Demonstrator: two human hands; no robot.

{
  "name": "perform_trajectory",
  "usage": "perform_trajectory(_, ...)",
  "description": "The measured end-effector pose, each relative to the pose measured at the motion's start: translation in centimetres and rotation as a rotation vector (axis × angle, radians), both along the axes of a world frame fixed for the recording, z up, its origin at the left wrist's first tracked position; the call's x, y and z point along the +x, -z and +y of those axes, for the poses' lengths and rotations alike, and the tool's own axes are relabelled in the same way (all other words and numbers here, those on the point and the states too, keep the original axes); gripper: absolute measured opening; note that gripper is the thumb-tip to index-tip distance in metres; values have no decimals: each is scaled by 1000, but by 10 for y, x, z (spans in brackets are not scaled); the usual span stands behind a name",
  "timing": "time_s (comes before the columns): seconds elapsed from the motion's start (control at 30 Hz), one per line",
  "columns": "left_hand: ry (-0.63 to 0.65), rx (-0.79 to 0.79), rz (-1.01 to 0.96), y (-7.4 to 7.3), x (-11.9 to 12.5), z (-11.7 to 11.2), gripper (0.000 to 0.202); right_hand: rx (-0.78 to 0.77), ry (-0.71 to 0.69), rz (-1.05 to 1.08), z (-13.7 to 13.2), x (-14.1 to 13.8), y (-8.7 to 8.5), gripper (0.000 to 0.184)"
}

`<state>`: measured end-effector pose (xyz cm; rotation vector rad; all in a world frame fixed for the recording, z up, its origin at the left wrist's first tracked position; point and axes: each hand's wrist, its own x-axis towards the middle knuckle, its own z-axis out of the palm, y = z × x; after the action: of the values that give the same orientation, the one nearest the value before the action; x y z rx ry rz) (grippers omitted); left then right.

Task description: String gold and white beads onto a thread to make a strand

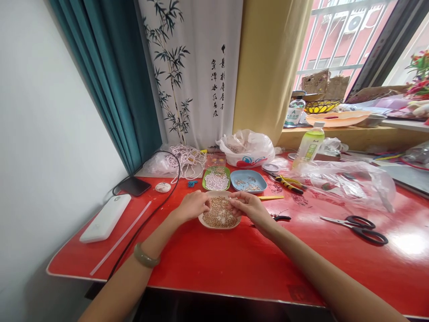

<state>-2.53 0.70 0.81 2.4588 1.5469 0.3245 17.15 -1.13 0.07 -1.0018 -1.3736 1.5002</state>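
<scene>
Gold-coloured beads lie in a pale oval dish on the red table. My left hand reaches over the dish's left side, its fingers curled closed; whatever they may hold is hidden. Over the right rim, my right hand pinches thumb and fingertips together around something too small to name. Just behind the dish, a green tray contains pearly white beads. Beside it stands a blue tray with scattered small beads or metal pieces.
Scissors, yellow-black pliers and small black-handled pliers lie to the right. A drink bottle and plastic bags stand behind. At left are a white power bank, a phone and a black cable.
</scene>
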Motion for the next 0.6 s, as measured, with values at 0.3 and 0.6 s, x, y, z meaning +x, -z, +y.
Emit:
perform_trajectory(0.3,-17,-40,-65,2,-5,5,14,1,-16,-12,-2,0,-1,26)
perform_trajectory(0.6,20,-25,-88,5,-4,3,12,-9,-46,-18,-2,-1,0,29)
